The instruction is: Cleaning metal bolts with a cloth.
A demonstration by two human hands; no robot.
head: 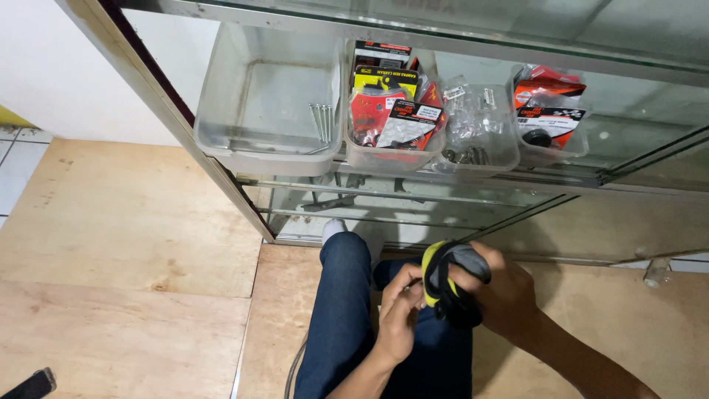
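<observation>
I sit on a plywood floor with my legs in blue jeans (pixel 341 318) stretched toward a glass display cabinet. My right hand (pixel 502 292) grips a bunched black, grey and yellow cloth item (pixel 449 284), which looks like a glove or strap. My left hand (pixel 399 310) pinches the yellow edge of the same item from the left. Both hands are over my lap, close together.
The glass cabinet (pixel 413 214) stands ahead with clear plastic bins on its shelf: one (pixel 266 103) holding a few long bolts, others (pixel 391 111) holding packaged parts in red, black and yellow. Plywood floor (pixel 125 244) lies to the left. A dark object (pixel 29 384) sits at bottom left.
</observation>
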